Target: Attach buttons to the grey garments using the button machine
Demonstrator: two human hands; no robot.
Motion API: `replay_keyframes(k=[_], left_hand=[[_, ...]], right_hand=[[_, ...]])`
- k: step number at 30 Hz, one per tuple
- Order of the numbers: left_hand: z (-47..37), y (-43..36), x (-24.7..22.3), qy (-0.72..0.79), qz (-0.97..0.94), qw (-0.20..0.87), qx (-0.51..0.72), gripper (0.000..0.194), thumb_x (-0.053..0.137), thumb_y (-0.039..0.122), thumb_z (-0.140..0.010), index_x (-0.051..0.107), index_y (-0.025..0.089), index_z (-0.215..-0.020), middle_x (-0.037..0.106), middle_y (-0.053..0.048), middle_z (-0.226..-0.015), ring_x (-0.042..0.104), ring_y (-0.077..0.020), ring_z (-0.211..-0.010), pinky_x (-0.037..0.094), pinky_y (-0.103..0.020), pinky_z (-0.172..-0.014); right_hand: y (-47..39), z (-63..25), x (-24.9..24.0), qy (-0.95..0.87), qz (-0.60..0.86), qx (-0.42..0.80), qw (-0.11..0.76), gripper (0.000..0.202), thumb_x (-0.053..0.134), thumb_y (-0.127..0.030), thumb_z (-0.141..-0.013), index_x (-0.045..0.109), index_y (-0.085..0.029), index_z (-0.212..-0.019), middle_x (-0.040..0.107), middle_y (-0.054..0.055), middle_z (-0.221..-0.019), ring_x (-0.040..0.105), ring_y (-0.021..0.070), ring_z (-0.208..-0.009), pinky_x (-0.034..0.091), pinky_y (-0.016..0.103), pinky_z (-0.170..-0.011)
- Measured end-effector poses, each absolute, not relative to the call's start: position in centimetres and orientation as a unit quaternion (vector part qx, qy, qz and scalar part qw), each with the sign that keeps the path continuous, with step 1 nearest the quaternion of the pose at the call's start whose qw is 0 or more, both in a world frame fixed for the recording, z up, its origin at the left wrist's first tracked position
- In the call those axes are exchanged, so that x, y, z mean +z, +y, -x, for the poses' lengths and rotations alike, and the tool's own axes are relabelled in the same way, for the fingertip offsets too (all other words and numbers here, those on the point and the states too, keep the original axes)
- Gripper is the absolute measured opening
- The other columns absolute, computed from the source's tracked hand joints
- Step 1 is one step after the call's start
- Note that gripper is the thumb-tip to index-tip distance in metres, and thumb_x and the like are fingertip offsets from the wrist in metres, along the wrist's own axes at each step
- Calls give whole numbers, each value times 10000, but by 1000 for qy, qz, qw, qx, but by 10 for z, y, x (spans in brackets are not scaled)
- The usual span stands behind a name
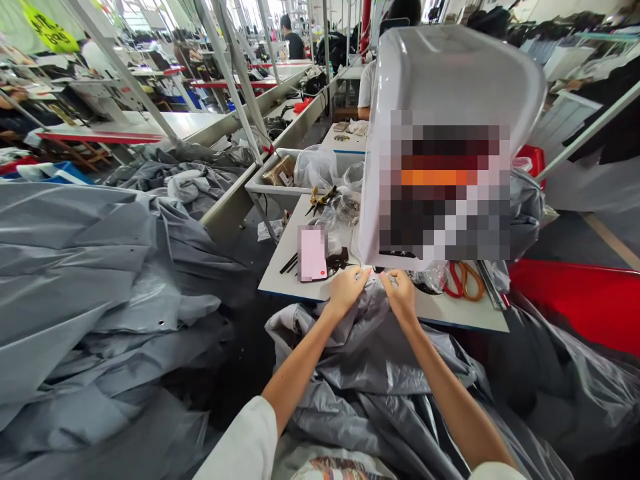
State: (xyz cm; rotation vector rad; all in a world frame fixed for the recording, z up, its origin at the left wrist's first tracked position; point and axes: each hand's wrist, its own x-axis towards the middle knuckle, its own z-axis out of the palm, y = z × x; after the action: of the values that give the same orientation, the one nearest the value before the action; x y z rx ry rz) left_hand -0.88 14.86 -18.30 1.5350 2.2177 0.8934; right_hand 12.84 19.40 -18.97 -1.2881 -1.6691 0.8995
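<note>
Glossy grey cloth (pixel 370 373), heavily creased, is bunched at lower center, near white table (pixel 445 310). Its upper edge is pinched near frame center by left hand (pixel 347 291) and right hand (pixel 401 295), fingers of both closed on it.

Red-edged white tables (pixel 193 125) stand at left; pale metal posts (pixel 123 72) rise among them; one upright red pipe (pixel 366 28); grey floor (pixel 567 232) bears a tan stripe (pixel 611 240).
</note>
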Motion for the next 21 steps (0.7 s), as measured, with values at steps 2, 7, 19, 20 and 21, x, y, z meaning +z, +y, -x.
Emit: replay_keyframes(k=[2, 7, 19, 20, 21], left_hand=[[8, 148, -182, 780, -536, 136, 292, 417, 393, 511, -930, 678, 211, -875, 707, -45, -827, 627, -174, -778, 318, -248, -632], [6, 144, -179, 788, -551, 101, 254, 418, 371, 492, -946, 665, 203, -877, 704, -57, -816, 632, -180, -769, 307, -257, -619], [2, 141, -188, 741, -569, 16, 357, 195, 505, 332, -904, 618, 183, -958, 656, -75, -917, 585, -214, -904, 407, -306, -801], [2, 141, -187, 714, -591, 11, 377, 179, 503, 280, -902, 610, 185, -1009, 648, -79, -998, 568, -212, -974, 408, -315, -863], [3, 139, -187, 685, -615, 16, 390, 185, 485, 230, -904, 606, 191, -1038, 639, -74, -1054, 553, -204, -1020, 404, -318, -905]], right_hand=[[193, -127, -191, -669, 512, 344, 415, 340, 539, -518, -792, 558, -180, -754, 606, 32, -761, 528, 172, -728, 396, 287, -709], [185, -123, -193, -687, 510, 305, 419, 328, 490, -520, -823, 534, -201, -761, 601, 26, -740, 520, 170, -698, 378, 278, -690], [184, -125, -193, -701, 530, 281, 386, 363, 444, -542, -845, 584, -207, -831, 652, 53, -795, 563, 199, -736, 382, 283, -685], [184, -125, -194, -703, 533, 279, 380, 356, 441, -529, -853, 589, -206, -850, 656, 55, -810, 568, 202, -743, 385, 284, -685], [184, -126, -196, -705, 535, 275, 377, 344, 440, -512, -861, 593, -205, -884, 660, 58, -836, 573, 205, -759, 389, 288, -690]])
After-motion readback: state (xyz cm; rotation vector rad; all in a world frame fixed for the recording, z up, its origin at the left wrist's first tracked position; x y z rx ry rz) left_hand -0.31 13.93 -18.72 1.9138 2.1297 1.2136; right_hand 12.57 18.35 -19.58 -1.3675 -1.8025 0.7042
